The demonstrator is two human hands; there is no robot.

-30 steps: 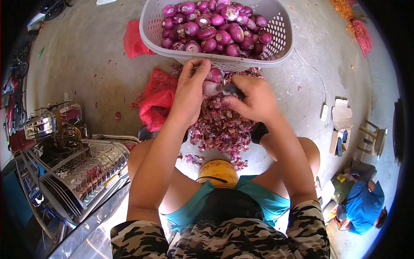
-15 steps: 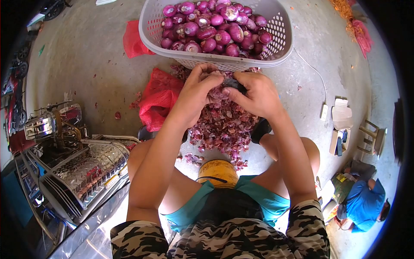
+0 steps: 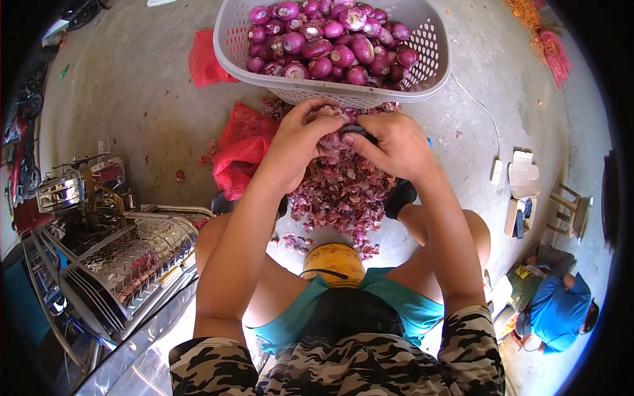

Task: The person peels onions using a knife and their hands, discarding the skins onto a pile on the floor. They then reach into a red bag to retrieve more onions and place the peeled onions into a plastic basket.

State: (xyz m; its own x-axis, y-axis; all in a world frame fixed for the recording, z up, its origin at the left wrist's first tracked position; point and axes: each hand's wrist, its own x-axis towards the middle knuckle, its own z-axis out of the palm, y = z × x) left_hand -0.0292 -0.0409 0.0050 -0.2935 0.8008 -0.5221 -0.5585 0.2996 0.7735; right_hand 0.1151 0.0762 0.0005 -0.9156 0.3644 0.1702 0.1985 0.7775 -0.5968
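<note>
My left hand (image 3: 300,142) is closed around a red onion (image 3: 335,140) with loose skin on it, just in front of the basket. My right hand (image 3: 398,142) meets it from the other side, its fingers wrapped round a black-handled tool (image 3: 360,132) pressed to the onion. The tool's working end is hidden. Beneath both hands lies a heap of onion skins (image 3: 343,198) on the floor. Beyond them stands a grey perforated basket (image 3: 432,66) full of peeled red onions (image 3: 330,49).
Red mesh sacks (image 3: 241,152) lie left of the heap. A yellow bucket (image 3: 333,264) is between my legs. Chrome metal equipment (image 3: 145,244) stands at left. To the right are a white cable with a power strip (image 3: 496,172), open cardboard boxes (image 3: 523,178), and a person in blue (image 3: 561,313).
Both hands stay nearly in place. The onion and the black-handled tool have turned slightly between the fingers. A small blue spot now shows beside my right wrist.
</note>
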